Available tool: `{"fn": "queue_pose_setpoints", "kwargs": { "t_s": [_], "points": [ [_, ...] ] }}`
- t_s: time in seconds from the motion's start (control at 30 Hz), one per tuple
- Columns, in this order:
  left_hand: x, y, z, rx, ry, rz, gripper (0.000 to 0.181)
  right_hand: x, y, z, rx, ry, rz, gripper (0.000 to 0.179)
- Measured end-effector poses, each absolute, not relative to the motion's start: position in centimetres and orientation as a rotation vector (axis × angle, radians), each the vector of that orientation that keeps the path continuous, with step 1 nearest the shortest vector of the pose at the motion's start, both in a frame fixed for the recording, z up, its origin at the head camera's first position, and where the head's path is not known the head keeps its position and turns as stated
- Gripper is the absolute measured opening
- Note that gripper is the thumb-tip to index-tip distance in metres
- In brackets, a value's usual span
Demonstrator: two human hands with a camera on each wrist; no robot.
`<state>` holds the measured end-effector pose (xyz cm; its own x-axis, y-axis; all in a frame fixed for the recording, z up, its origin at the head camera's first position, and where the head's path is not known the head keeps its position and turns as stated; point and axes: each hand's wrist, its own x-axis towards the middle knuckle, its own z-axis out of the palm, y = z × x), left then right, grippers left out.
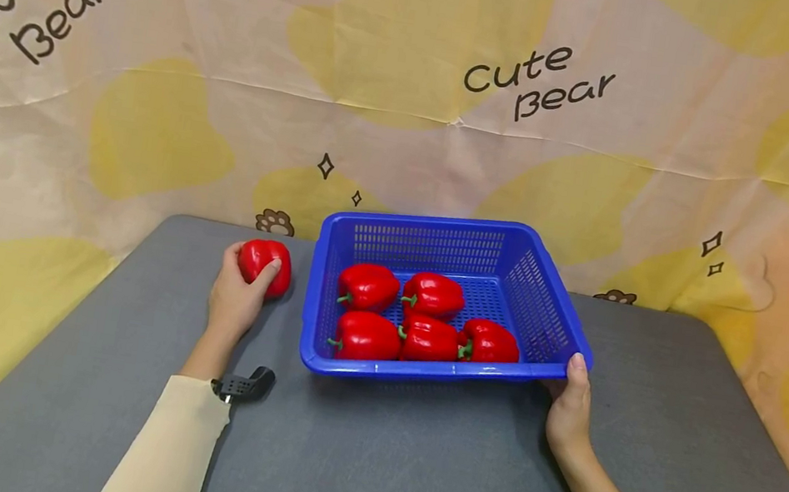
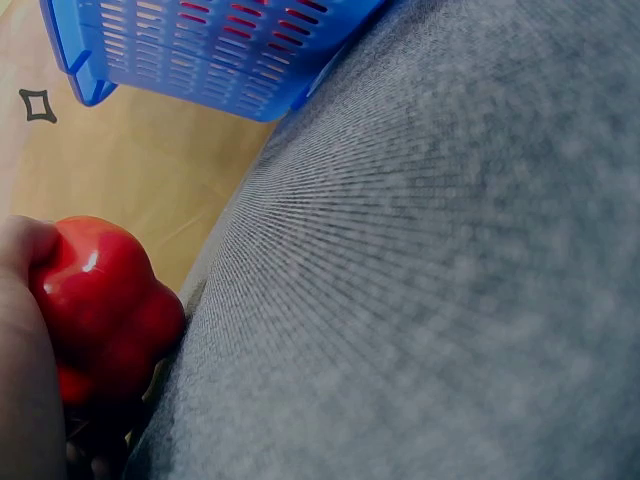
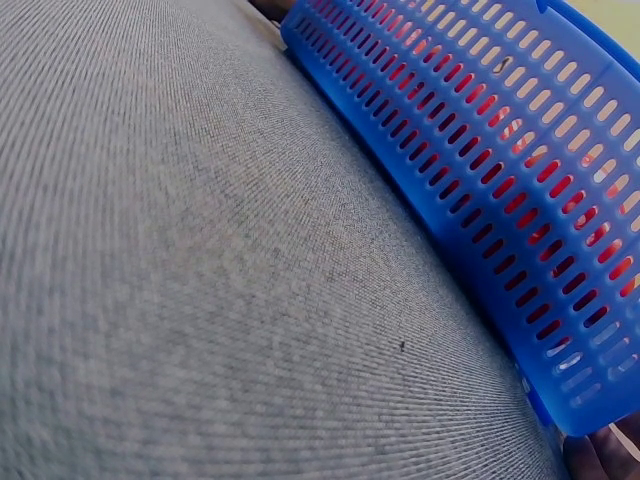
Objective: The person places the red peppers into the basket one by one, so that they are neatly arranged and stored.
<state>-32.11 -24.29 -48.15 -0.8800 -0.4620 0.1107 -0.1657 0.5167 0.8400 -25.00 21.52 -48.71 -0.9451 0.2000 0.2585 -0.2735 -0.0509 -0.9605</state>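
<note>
My left hand grips a glossy red bell pepper left of the basket, thumb across its near side. In the left wrist view that bell pepper sits low over the grey table, lobed end showing. A blue plastic basket with slotted walls holds several red bell peppers, most with green stems pointing left. At its near right corner my right hand holds the basket, thumb over the rim and the other fingers mostly hidden beneath. The right wrist view shows the basket's slotted wall with red behind the slots.
A grey cloth-covered table carries everything. Close behind its back edge hangs a yellow and cream printed cloth. Black devices are strapped to both wrists.
</note>
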Motion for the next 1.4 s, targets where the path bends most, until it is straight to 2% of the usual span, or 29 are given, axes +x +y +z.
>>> {"fn": "queue_pose_setpoints", "kwargs": {
  "t_s": [0.9, 1.4],
  "points": [
    [-32.05, -24.23, -48.07, 0.505, -2.405, -1.331, 0.073, -25.02, 21.62, -48.68, 0.099, -1.921, 2.058, 0.065],
    [-32.21, -24.04, -48.14, 0.336, -2.22, -1.484, 0.067, -24.96, 21.48, -48.61, 0.079, -1.902, 2.072, 0.065]
  ]
}}
